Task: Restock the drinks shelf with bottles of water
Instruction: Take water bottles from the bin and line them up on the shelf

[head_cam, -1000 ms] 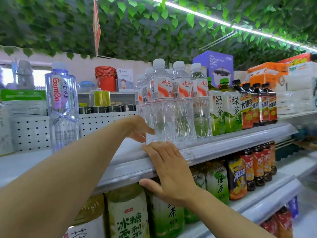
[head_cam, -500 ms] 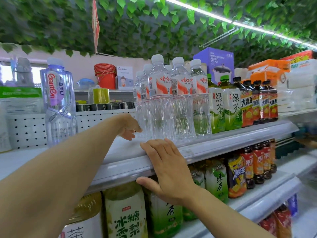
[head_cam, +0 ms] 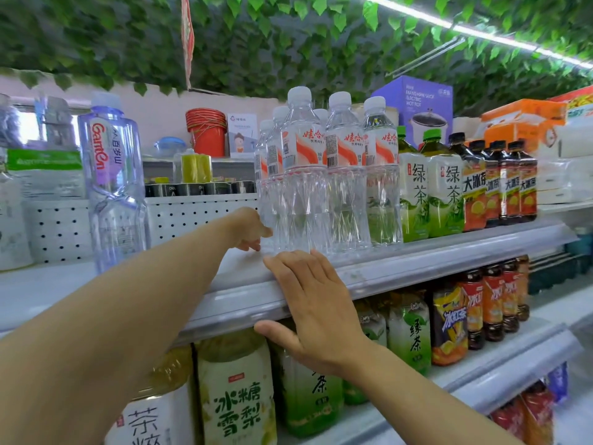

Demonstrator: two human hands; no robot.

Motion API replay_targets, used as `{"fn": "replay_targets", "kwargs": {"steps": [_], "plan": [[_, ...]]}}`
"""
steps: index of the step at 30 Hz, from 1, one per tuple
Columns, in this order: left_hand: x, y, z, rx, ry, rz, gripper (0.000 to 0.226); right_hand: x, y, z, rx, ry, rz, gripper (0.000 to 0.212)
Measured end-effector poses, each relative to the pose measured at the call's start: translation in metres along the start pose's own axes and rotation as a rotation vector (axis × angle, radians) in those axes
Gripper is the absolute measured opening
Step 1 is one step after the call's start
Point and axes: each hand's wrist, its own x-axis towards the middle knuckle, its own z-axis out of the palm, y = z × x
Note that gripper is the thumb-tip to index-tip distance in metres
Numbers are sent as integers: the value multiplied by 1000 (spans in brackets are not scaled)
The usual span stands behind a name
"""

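On the top shelf (head_cam: 417, 268), left hand (head_cam: 248, 231) back touching water bottles (head_cam: 321, 187), grip loose, right hand (head_cam: 317, 309) flat, unmoved.

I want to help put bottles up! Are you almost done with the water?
Partly. A cluster of water bottles already stands on the top shelf. The left hand reaches beside them; the right hand rests on the shelf edge. Bare shelf remains between them and the big Ganten bottle.

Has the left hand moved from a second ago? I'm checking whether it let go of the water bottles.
Yes. The left hand has drawn back left, off the leftmost water bottle; only its fingertips now reach the bottle's base.
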Motion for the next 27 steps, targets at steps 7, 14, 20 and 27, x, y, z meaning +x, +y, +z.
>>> {"fn": "replay_targets", "kwargs": {"steps": [7, 14, 20, 27], "plan": [[-13, 2, -3, 74, -12, 15, 43, 0, 0, -3, 20, 0, 2, 69], [-56, -9, -31, 171, 96, -25, 51, -1, -1, 0, 33, 37, -6, 66], [-126, -32, -53, 20, 224, 33, 49, -1, -16, -5, 68, -2, 60, 70], [-245, -71, -69, 59, 537, 142, 27, -30, -109, -1, 202, -44, -6, 74]]}}
